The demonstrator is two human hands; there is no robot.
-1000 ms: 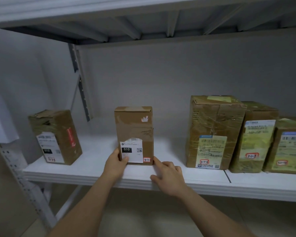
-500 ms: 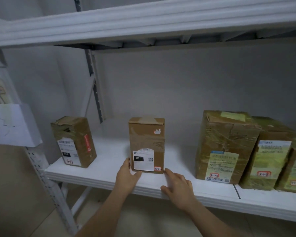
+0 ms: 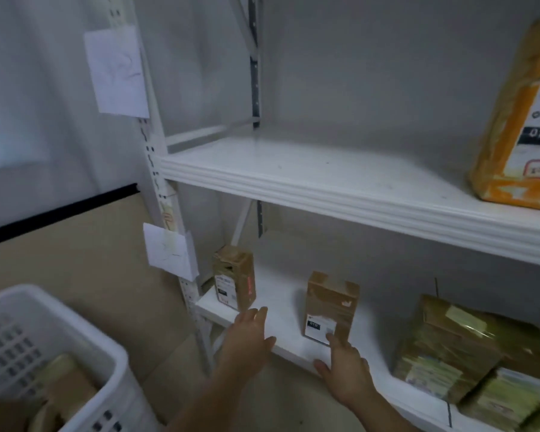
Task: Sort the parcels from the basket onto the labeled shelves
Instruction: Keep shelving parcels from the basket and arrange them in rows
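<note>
Standing upright near the lower shelf (image 3: pixel 281 310) front edge: small parcel (image 3: pixel 328 307). Left hand (image 3: pixel 247 341) grip wide, empty; right hand (image 3: pixel 346 369) fingertips touching the label corner, holding nothing. Best released squarely, then on to the basket (image 3: pixel 75 332).

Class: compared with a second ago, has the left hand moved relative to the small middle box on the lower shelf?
Yes. The left hand has let go of the small middle box and drawn away leftward.

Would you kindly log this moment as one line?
step: shelving | small brown cardboard parcel: upright on lower white shelf | left hand: open, off parcel | right hand: open, fingertip at parcel base
</note>
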